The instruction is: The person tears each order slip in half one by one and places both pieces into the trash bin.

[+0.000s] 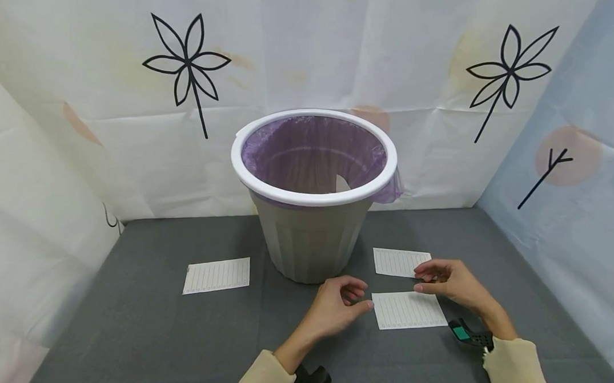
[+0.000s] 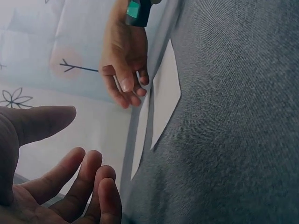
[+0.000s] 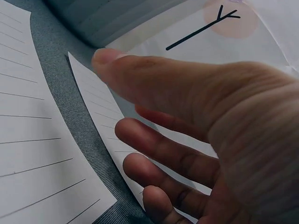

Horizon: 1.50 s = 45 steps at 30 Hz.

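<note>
My left hand [image 1: 336,307] hovers in front of the bin with thumb and fingers apart and nothing between them. Its thumb tip is near the left edge of a lined paper sheet [image 1: 407,311] lying on the grey cloth. Farther back lies a second lined sheet [image 1: 396,262], and my right hand [image 1: 454,282] is over its right end, fingers loosely bent and holding nothing. In the right wrist view, the right thumb and fingers [image 3: 140,133] overlap this back sheet [image 3: 96,100]. Both sheets [image 2: 166,95] lie beyond the left fingers in the left wrist view.
A grey bin [image 1: 311,237] with a white rim and purple liner [image 1: 310,140] stands at the back middle; a white piece [image 1: 342,183] shows inside. Another lined sheet [image 1: 217,276] lies left of it. Patterned cloth walls [image 1: 419,49] surround the grey table [image 1: 138,336].
</note>
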Each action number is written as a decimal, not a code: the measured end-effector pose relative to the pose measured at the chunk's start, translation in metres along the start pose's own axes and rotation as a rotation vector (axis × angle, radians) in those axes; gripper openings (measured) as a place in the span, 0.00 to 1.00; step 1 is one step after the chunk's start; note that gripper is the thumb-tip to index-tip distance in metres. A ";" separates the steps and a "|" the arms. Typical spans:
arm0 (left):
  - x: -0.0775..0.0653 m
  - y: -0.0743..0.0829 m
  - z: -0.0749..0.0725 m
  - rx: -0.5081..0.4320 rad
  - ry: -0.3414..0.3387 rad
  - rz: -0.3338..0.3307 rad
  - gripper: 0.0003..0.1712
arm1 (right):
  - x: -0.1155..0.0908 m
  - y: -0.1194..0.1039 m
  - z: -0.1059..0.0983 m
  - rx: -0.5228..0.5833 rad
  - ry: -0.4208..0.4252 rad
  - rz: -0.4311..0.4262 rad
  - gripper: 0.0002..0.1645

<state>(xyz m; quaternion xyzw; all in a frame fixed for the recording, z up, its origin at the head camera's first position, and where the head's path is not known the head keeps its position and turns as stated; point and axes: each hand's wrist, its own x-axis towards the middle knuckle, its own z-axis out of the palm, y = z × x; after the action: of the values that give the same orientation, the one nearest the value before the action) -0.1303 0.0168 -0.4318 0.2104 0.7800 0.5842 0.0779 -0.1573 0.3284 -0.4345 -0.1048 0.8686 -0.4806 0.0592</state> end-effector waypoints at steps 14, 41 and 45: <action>0.033 -0.016 0.039 0.262 -0.094 -0.068 0.33 | 0.002 -0.001 0.001 -0.056 -0.014 -0.021 0.21; 0.035 -0.018 0.049 0.391 -0.076 -0.035 0.33 | -0.006 0.004 0.007 -0.289 -0.204 -0.274 0.34; 0.036 -0.017 0.049 0.378 -0.074 -0.047 0.31 | -0.001 0.001 0.007 -0.272 -0.233 -0.231 0.33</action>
<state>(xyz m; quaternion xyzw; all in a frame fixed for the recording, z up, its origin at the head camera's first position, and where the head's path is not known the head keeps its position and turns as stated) -0.1481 0.0713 -0.4581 0.2246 0.8771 0.4171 0.0793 -0.1549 0.3237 -0.4391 -0.2658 0.8949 -0.3473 0.0890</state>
